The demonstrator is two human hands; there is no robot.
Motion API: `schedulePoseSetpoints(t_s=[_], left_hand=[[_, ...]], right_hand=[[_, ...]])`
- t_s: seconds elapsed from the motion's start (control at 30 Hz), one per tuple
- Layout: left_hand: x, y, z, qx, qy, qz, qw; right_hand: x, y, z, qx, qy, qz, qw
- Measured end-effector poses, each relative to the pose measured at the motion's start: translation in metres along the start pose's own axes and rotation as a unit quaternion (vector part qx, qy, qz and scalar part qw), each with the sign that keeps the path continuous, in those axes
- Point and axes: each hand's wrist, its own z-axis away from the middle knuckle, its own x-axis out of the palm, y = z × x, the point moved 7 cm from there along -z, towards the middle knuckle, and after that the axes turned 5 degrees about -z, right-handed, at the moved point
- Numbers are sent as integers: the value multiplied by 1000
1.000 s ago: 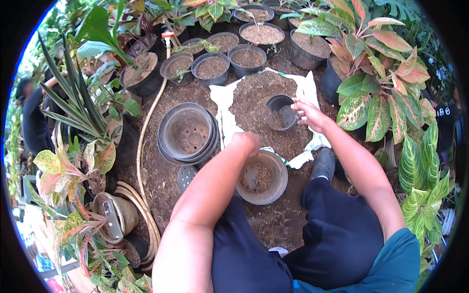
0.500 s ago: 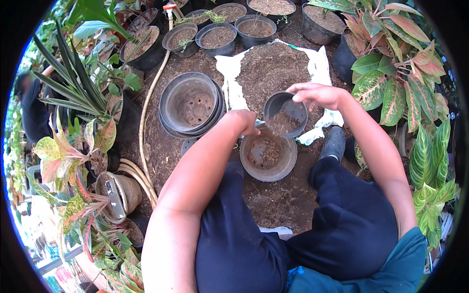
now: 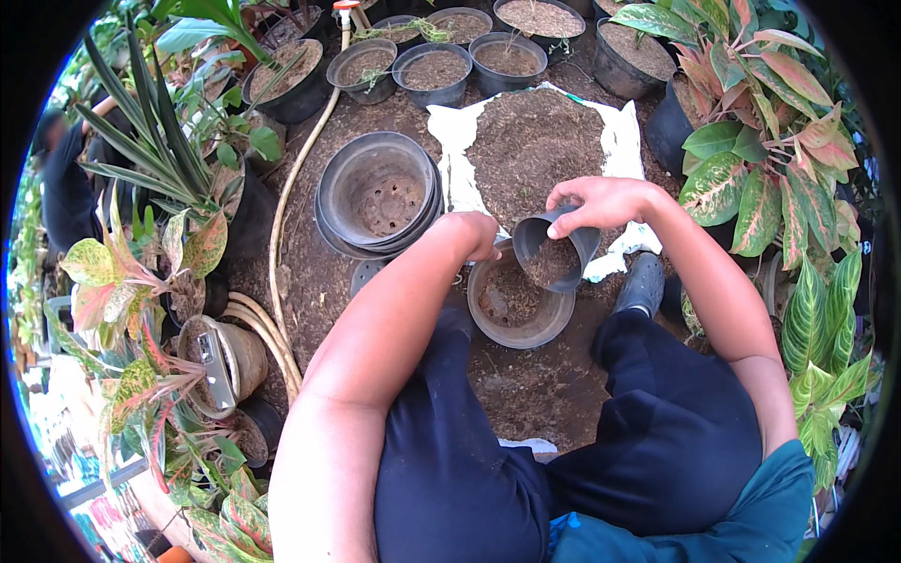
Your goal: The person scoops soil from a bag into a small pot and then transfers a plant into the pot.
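Note:
My right hand grips the rim of a small black plant pot, thumb inside and fingers outside. The small pot tips to the left over a wider grey plant pot, with brown soil in its mouth. Loose soil lies in the bottom of the wide pot, which stands on the ground between my feet. My left hand is closed at the wide pot's far left rim, its fingertips partly hidden. Just beyond both hands, a white sack lies spread under a heap of soil.
Nested empty black pots stand left of my left hand. A pale hose runs along the ground farther left. Soil-filled pots line the far side. Leafy potted plants crowd both sides. Another person is at the far left.
The small pot in my right hand has tilted further and come lower over the wide pot. My left hand keeps its place at the rim. The whole view has shifted slightly.

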Motion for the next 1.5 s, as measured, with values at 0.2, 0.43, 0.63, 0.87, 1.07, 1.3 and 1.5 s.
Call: schedulePoseSetpoints(t_s=[0.2, 0.43, 0.63, 0.87, 1.07, 1.3, 1.5], left_hand=[[-2, 3, -3, -3, 4, 16, 1000], [-6, 2, -7, 8, 26, 41, 999], [-8, 3, -5, -7, 0, 40, 999], [-7, 3, -7, 8, 14, 36, 999], [-4, 1, -8, -4, 9, 36, 999], [-4, -1, -7, 0, 10, 26, 1000], [-6, 0, -5, 1, 15, 29, 999]], right_hand=[[1, -1, 6, 5, -5, -26, 1000], [1, -7, 12, 36, -11, -18, 999], [-1, -2, 8, 27, 13, 16, 999], [-3, -7, 4, -42, 83, 84, 992], [-3, -9, 0, -34, 95, 73, 992], [1, -21, 3, -24, 99, 83, 991], [6, -27, 6, -9, 101, 99, 990]])
